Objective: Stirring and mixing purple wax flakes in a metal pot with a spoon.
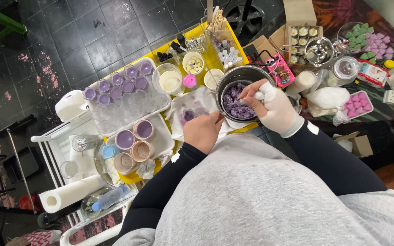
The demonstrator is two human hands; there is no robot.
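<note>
Metal pot [247, 75] of purple wax chunks [235, 105] sits at bench right edge. Right hand [274, 107], gloved, fingers pinched shut on small white utensil [257, 95] over chunks. Left hand [202, 131] loosely curled at pot's near rim; contents not visible. Chunks likely light, brittle, slippery; pot rigid, best steadied by rim.

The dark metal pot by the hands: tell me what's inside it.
The dark metal pot holds purple wax chunks. The gloved right hand reaches over its rim, hiding part of the contents and the pot's bottom.

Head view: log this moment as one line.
right hand: gloved, over metal pot of purple wax chunks | left hand: bare, beside pot | tray of purple-filled jars: left
</note>
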